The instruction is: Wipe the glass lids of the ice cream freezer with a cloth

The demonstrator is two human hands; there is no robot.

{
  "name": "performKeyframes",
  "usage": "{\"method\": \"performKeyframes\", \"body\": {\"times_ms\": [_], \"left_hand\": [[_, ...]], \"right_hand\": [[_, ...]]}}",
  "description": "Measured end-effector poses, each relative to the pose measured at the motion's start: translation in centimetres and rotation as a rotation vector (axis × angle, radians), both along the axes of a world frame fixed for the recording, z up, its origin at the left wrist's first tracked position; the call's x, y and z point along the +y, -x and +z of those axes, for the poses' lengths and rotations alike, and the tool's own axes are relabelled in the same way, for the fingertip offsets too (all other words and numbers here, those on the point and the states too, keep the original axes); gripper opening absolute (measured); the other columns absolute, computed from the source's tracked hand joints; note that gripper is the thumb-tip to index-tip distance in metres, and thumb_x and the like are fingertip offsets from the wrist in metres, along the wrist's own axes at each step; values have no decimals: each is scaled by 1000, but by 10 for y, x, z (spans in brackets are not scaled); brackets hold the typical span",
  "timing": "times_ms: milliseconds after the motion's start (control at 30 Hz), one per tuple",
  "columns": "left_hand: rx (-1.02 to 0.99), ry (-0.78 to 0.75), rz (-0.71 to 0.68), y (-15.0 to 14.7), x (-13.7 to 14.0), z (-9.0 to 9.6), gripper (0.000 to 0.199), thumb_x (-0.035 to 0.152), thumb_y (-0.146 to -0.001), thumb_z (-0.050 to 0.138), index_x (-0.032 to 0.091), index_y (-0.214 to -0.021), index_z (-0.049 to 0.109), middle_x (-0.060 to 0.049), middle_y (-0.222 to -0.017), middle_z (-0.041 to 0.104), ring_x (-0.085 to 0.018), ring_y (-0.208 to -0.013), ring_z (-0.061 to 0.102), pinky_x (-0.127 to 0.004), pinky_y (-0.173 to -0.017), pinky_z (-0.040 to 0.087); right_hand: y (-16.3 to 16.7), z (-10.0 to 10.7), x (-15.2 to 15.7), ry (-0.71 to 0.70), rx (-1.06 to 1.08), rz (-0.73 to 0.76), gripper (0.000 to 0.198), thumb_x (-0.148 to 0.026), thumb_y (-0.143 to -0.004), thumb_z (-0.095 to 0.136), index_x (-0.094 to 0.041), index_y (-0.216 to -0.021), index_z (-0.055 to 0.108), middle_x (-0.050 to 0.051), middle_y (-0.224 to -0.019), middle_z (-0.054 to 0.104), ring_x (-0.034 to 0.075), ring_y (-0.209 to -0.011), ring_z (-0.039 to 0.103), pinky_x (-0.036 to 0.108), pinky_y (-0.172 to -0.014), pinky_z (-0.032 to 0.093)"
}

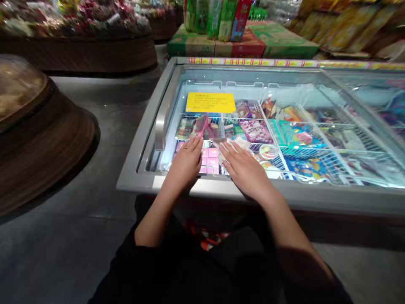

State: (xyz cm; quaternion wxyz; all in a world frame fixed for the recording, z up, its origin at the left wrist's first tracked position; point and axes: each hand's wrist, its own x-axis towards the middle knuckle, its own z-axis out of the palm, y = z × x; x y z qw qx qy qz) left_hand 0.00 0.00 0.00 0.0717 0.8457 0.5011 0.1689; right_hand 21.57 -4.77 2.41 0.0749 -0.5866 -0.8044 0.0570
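A chest freezer with a sliding glass lid [209, 86] stands in front of me. My left hand [187, 158] lies on the glass near the front edge, fingers stretched out, with nothing visible in it. Just beyond its fingertips a pink packet [201, 123] shows, seemingly under the glass. To the right, my right hand [243, 166] presses flat on a crumpled whitish cloth [241, 142], which sticks out past its fingers. Pink boxes [212, 157] show below the glass between the two hands.
A grey handle [162, 128] rises on the lid's left side. A yellow notice [210, 102] is on the glass. Wire baskets hold several frozen packs [256, 131]. Cartons [238, 44] with bottles stand behind the freezer. Round brown display stands [47, 135] are at left.
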Motion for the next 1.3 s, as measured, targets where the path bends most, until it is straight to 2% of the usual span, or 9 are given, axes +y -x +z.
{"method": "performKeyframes", "body": {"times_ms": [100, 200, 400, 533, 633, 867, 1067, 1200, 1300], "left_hand": [[-12, -17, -2, 0, -1, 2, 54, 10, -105, 41, 5, -157, 52, -19, -167, 49, -29, -159, 42, -48, -134, 34], [-28, -41, -6, 2, -4, 2, 51, 9, -104, 42, 9, -153, 57, -18, -164, 54, -28, -158, 45, -46, -133, 36], [-22, -39, 20, 5, -11, 2, 58, 9, -102, 43, 11, -160, 50, -15, -167, 50, -27, -158, 45, -46, -131, 39], [-2, -40, 32, 3, -14, 6, 57, 11, -104, 43, 10, -161, 50, -15, -168, 48, -27, -158, 44, -46, -132, 38], [4, -45, 33, 3, -14, 6, 58, 10, -104, 43, 10, -161, 49, -15, -169, 48, -28, -158, 45, -49, -132, 37], [8, -45, 27, 3, -15, 7, 62, 7, -100, 45, 10, -162, 48, -15, -169, 47, -27, -159, 42, -48, -133, 35], [-21, -42, 23, 4, -15, 9, 59, 11, -102, 45, 14, -161, 50, -13, -168, 48, -27, -158, 44, -49, -132, 36], [-43, -32, 36, 3, -14, 8, 56, 14, -104, 45, 17, -160, 53, -10, -168, 49, -27, -157, 46, -48, -133, 37], [-56, -34, 51, 1, -14, 8, 56, 15, -104, 45, 19, -160, 54, -9, -168, 50, -28, -158, 45, -49, -133, 36]], "right_hand": [[29, -3, 9, -43, 15, -41, 57, -28, -112, 37, -18, -168, 43, 8, -174, 39, 33, -163, 31, 57, -132, 31], [48, -5, 5, -73, 45, 9, 55, -26, -111, 39, -20, -165, 49, 7, -171, 45, 32, -162, 36, 55, -131, 33], [24, -9, -35, -107, 138, 88, 52, -24, -111, 39, -29, -159, 57, 1, -163, 57, 27, -157, 46, 52, -127, 43], [2, -20, -46, -223, 123, -97, 52, -25, -111, 41, -25, -161, 55, 6, -162, 57, 31, -156, 46, 56, -126, 42], [14, -29, -42, -300, 108, -216, 54, -25, -110, 44, -21, -163, 52, 11, -165, 54, 36, -157, 43, 61, -126, 41], [58, -29, -44, -301, 100, -18, 49, -20, -108, 50, -21, -155, 61, 7, -162, 58, 32, -153, 50, 52, -126, 44], [28, -28, -63, -354, 118, 54, 45, -16, -108, 47, -16, -149, 66, 6, -156, 65, 28, -148, 56, 43, -124, 47], [6, -31, -63, -364, 121, -90, 49, -16, -106, 50, -21, -153, 63, 8, -156, 64, 29, -150, 54, 50, -124, 47], [9, -32, -56, -357, 108, -167, 55, -17, -104, 53, -22, -159, 57, 10, -161, 59, 33, -153, 49, 56, -125, 44]]}}
